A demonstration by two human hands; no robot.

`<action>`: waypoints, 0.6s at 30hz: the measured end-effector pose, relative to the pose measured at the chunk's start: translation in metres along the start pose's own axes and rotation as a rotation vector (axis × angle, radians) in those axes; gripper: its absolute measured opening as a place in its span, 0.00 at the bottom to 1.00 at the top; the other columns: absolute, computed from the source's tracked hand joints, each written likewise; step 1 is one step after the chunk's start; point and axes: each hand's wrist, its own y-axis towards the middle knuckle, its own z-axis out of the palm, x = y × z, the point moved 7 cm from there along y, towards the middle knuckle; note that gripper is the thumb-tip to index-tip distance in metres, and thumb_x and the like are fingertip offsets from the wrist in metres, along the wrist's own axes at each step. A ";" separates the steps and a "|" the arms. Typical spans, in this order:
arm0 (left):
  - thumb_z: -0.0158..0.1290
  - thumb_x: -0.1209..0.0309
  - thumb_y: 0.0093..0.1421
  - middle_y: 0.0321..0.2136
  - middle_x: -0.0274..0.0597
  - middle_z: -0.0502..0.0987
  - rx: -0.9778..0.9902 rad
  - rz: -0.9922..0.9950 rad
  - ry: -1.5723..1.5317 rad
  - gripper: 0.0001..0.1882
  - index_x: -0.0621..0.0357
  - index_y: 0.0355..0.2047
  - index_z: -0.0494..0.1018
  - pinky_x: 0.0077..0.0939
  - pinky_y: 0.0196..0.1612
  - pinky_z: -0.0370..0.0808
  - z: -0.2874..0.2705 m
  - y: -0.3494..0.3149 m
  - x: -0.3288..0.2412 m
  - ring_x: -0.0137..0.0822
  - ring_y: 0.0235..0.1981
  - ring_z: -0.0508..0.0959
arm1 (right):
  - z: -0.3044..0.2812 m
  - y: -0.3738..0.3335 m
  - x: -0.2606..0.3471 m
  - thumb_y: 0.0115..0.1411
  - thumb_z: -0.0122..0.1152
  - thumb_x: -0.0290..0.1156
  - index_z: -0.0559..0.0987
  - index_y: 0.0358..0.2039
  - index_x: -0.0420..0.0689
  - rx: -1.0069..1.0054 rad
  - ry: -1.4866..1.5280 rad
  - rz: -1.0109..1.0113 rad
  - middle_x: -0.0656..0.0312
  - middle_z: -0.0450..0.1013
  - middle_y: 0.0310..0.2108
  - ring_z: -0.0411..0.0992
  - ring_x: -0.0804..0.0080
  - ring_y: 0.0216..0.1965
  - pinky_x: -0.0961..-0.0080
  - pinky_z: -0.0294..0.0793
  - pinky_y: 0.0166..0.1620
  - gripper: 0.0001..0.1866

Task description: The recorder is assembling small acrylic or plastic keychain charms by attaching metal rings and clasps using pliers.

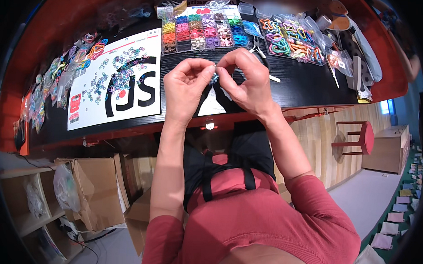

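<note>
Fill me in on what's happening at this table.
A person in a red top pinches something tiny between both hands, left hand and right hand, fingertips meeting above the black tabletop. Behind them sit a clear compartment box of sorted coloured rings, small pliers, and loose rings on a white printed sheet.

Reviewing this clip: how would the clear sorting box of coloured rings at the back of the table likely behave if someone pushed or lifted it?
The sorting box looks like thin plastic, so probably light and rigid. It lies flat on the black table, so it should slide rather than tip. Its compartments look open, so tilting would likely spill rings.
</note>
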 end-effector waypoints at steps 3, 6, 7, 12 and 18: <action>0.59 0.76 0.63 0.30 0.31 0.79 -0.208 0.154 0.079 0.06 0.64 0.40 0.79 0.12 0.31 0.68 -0.012 -0.003 -0.011 0.17 0.28 0.73 | -0.012 0.001 -0.007 0.52 0.65 0.22 0.78 0.29 0.42 -0.043 -0.043 0.051 0.60 0.74 0.26 0.74 0.66 0.27 0.70 0.72 0.32 0.05; 0.60 0.76 0.62 0.30 0.30 0.78 -0.344 0.233 0.267 0.06 0.63 0.39 0.80 0.12 0.31 0.68 -0.022 -0.008 -0.018 0.17 0.27 0.73 | -0.030 -0.003 -0.015 0.55 0.64 0.20 0.78 0.31 0.39 -0.063 -0.024 0.080 0.60 0.75 0.28 0.75 0.73 0.28 0.77 0.75 0.33 0.04; 0.62 0.75 0.60 0.30 0.31 0.78 -0.340 0.248 0.484 0.07 0.62 0.39 0.80 0.14 0.32 0.70 -0.021 -0.011 -0.024 0.19 0.28 0.74 | -0.034 -0.007 -0.019 0.55 0.65 0.19 0.78 0.31 0.38 -0.080 -0.028 0.101 0.60 0.75 0.28 0.75 0.74 0.28 0.77 0.74 0.33 0.04; 0.70 0.71 0.48 0.37 0.44 0.77 -0.106 0.487 1.054 0.17 0.61 0.39 0.81 0.33 0.41 0.75 0.008 -0.019 -0.041 0.41 0.37 0.77 | -0.047 -0.024 -0.030 0.56 0.65 0.19 0.77 0.32 0.38 -0.085 0.017 0.175 0.60 0.75 0.30 0.76 0.74 0.29 0.78 0.76 0.33 0.04; 0.66 0.72 0.52 0.35 0.48 0.76 0.111 0.464 1.303 0.16 0.65 0.41 0.79 0.38 0.42 0.75 0.034 -0.015 -0.036 0.46 0.37 0.76 | -0.046 -0.023 -0.029 0.57 0.64 0.19 0.78 0.32 0.38 -0.078 0.069 0.168 0.60 0.74 0.30 0.76 0.75 0.29 0.79 0.77 0.32 0.04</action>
